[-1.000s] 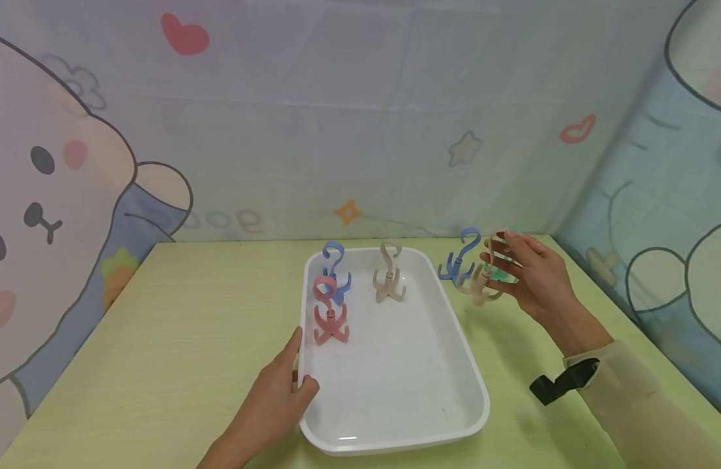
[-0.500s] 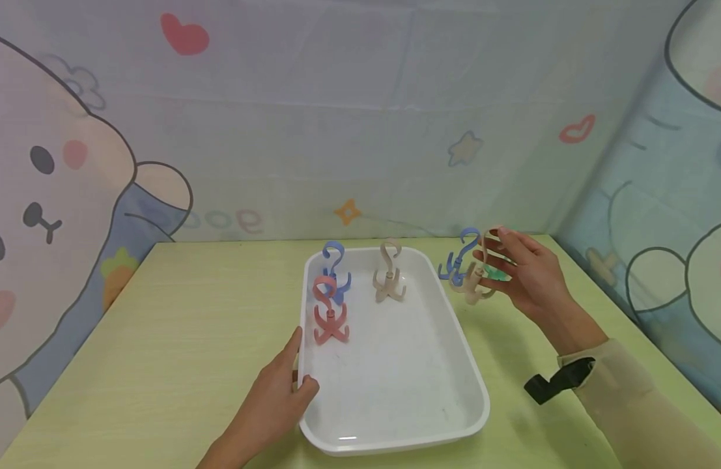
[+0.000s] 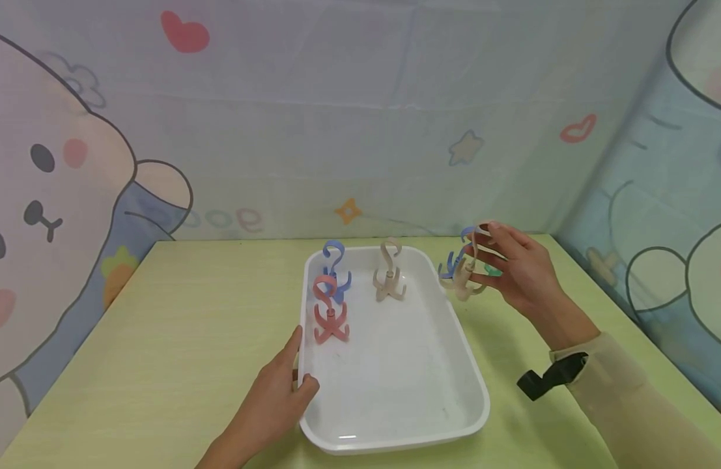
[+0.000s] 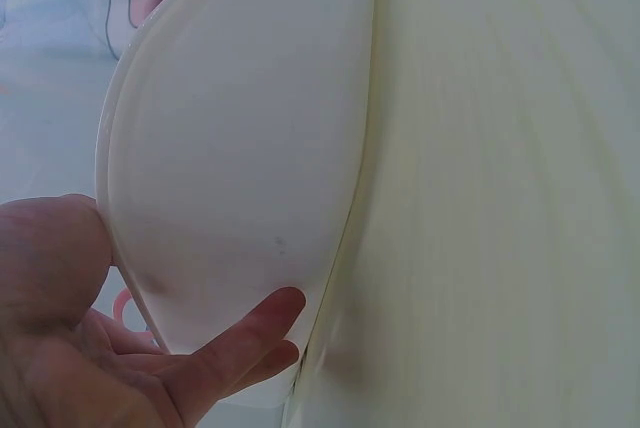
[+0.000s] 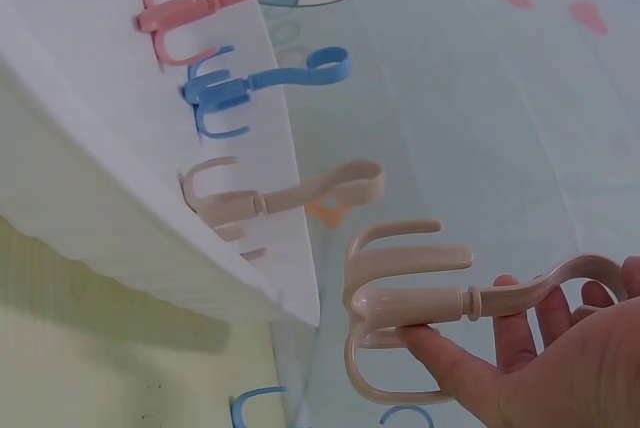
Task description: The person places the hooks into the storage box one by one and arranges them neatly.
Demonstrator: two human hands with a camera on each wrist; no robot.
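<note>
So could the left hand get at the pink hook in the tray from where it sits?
Probably yes: the left hand holds the tray's near-left rim, the pink hook stands just inside that side, and nothing lies between them.

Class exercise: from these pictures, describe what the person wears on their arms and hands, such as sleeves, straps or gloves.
Both hands are bare, with no gloves or rings visible. The right hand comes from a long, loose beige sleeve ending near the wrist, where a black strap sticks out. The left hand shows no sleeve within the head view.
</note>
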